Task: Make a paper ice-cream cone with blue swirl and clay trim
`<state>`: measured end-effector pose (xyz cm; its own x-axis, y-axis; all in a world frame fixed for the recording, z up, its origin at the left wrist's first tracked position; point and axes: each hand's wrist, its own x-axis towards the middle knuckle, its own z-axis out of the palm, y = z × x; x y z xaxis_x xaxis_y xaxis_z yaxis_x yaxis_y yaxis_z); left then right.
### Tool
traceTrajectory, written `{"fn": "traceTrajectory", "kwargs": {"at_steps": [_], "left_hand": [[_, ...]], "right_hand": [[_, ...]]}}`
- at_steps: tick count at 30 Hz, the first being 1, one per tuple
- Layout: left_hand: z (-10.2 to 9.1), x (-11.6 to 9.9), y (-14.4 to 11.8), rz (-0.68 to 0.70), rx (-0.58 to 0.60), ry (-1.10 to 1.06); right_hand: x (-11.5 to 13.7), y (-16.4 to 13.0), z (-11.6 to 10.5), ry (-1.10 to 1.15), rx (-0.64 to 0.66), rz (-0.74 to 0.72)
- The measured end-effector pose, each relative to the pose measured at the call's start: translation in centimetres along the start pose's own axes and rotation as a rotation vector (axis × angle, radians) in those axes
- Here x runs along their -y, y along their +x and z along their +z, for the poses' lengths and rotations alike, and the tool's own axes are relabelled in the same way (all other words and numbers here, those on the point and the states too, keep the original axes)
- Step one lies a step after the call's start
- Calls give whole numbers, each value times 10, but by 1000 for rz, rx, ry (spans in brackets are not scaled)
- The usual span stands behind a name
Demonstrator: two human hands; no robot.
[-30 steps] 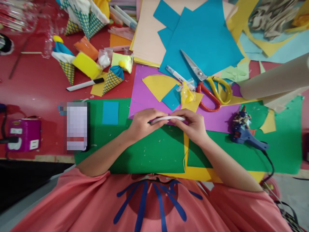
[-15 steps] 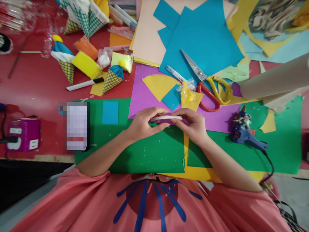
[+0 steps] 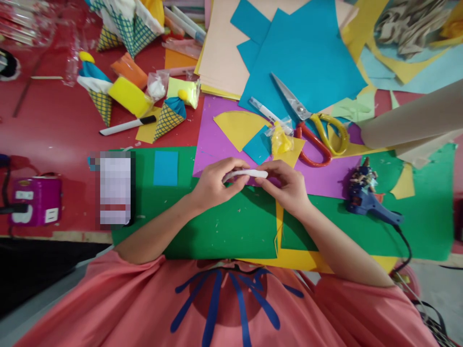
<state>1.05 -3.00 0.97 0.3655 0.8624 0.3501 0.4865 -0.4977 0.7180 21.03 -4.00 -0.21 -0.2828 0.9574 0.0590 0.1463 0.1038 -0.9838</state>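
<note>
A thin, flat white piece of what looks like modelling clay [image 3: 249, 173] is seen nearly edge-on above the green sheet [image 3: 220, 231]. My left hand [image 3: 216, 182] pinches its left end between thumb and fingers. At the right end, the thumb and fingers of my right hand [image 3: 287, 184] close on it too. The fingers hide part of both ends. Just beyond my hands lie a purple sheet [image 3: 210, 130], a yellow fan-shaped paper piece [image 3: 240, 127] and a small bag of yellow clay [image 3: 281, 140].
Large scissors [image 3: 307, 115] lie beyond my right hand. A blue glue gun [image 3: 372, 202] rests at the right beside a white roll [image 3: 415, 115]. Leftward are a phone [image 3: 115, 188], a marker [image 3: 126, 126], a small paper cone [image 3: 170, 118] and a purple box [image 3: 36, 201].
The white piece has shifted slightly left and tipped, so more of its surface shows. My left fingers have closed further round its left end. The things on the table have stayed put.
</note>
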Motion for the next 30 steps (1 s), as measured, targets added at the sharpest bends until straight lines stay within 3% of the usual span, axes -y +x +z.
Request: {"fn": "traceTrajectory", "kwargs": {"at_steps": [7, 15, 25, 30], "left_hand": [[-1, 1, -1, 78, 45, 18], [-2, 2, 1, 65, -28, 45], [-2, 3, 2, 129, 15, 65], [-1, 5, 2, 112, 31, 61]], "right_hand": [[8, 3, -1, -91, 21, -26], [2, 1, -1, 8, 8, -2], [2, 1, 0, -3, 32, -11], [3, 3, -2, -176, 30, -124]]}}
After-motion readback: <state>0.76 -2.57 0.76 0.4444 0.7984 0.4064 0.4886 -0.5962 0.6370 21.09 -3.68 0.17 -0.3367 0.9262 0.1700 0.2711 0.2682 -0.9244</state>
